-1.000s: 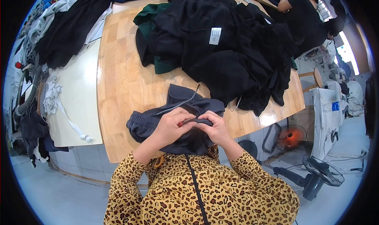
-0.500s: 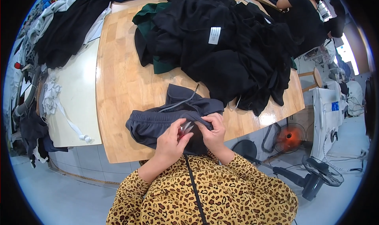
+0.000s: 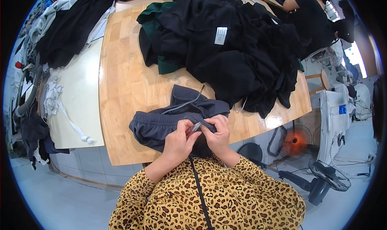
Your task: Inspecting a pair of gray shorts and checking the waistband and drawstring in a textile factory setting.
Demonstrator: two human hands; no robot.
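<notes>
Dark grey shorts (image 3: 150, 124) with a gathered elastic waistband lie bunched at the table's near edge, a grey drawstring (image 3: 186, 104) looping over them. My left hand (image 3: 176, 144) is closed around small thread snips (image 3: 195, 128). Their metal blades point right, against the waistband, and a bit of red shows between the fingers. My right hand (image 3: 219, 138) pinches the folded waistband edge between thumb and fingers, just right of the blades. Whether the blades have a thread between them is too small to tell.
On the wooden table (image 3: 121, 68) a big heap of black garments (image 3: 225, 64) lies beyond the shorts, a green one (image 3: 152, 15) under it. Left are a pale table (image 3: 76, 105) and a white strip (image 3: 70, 123). Fans (image 3: 328, 175) stand right. Another person (image 3: 312, 22) works far right.
My left hand has moved right and slightly up, bringing the snips' blades from beside the waistband to the edge pinched by my right hand. The right hand stays nearly in place.
</notes>
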